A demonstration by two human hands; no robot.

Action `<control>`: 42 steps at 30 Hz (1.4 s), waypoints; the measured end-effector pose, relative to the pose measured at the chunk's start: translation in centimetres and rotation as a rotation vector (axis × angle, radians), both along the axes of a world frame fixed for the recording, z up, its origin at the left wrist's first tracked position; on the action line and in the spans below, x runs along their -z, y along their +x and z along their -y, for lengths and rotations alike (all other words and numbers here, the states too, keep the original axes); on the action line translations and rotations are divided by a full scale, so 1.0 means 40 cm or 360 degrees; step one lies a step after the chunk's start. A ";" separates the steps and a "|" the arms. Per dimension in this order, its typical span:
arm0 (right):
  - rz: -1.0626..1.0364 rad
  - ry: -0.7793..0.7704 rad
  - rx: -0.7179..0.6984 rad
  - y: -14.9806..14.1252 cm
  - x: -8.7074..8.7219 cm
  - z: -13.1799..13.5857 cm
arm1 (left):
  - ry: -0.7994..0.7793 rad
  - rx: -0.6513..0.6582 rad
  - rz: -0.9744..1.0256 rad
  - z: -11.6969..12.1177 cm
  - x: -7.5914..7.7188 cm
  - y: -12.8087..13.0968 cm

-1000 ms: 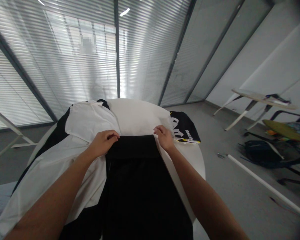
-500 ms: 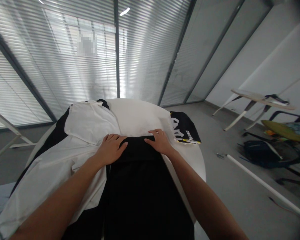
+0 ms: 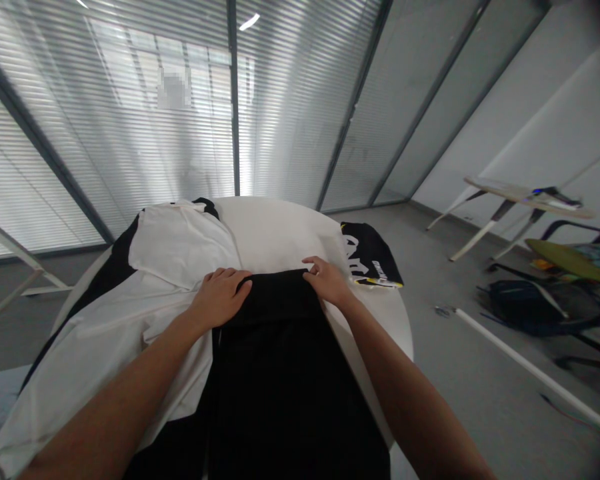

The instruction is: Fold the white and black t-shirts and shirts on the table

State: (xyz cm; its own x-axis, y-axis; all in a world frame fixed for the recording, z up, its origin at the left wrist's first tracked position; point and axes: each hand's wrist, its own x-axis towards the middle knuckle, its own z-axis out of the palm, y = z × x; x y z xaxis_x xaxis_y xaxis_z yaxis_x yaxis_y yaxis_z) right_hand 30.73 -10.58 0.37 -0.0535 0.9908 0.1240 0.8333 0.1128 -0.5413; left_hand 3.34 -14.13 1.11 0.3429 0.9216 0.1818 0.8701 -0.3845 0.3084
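Observation:
A black garment lies lengthwise on the round white table, reaching from the near edge to the middle. My left hand rests flat on its far left corner, fingers stretched out. My right hand lies on the far right corner, fingers extended along the cloth's edge. A white garment with black parts is spread over the table's left side, touching the black one.
A folded black garment with white lettering sits at the table's right edge. On the floor to the right lie a white pole and a dark bag. A small table and a chair stand by the right wall.
One second ago both hands pinched the black garment's far edge. They then laid flat on it, and my right hand has since slid outward to the right corner.

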 end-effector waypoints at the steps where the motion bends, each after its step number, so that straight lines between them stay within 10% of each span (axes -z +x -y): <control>1: -0.0055 0.0007 0.0016 0.000 0.000 -0.001 | 0.0000 0.0000 0.0004 0.000 0.000 0.000; 9: 0.0043 -0.0025 0.0026 0.004 0.018 -0.006 | 0.0011 0.0091 -0.0116 0.001 0.017 -0.006; 16: -0.0055 0.0652 -0.0050 -0.019 -0.004 0.015 | -0.0016 0.0037 -0.0265 0.010 0.038 -0.004; 24: 0.0496 -0.0013 -0.0633 -0.077 0.038 0.057 | -0.0048 0.0001 -0.0243 0.005 0.026 0.000; 42: 0.0465 0.0131 -0.0041 -0.004 0.036 -0.003 | -0.0076 -0.0310 -0.0255 -0.033 -0.036 -0.075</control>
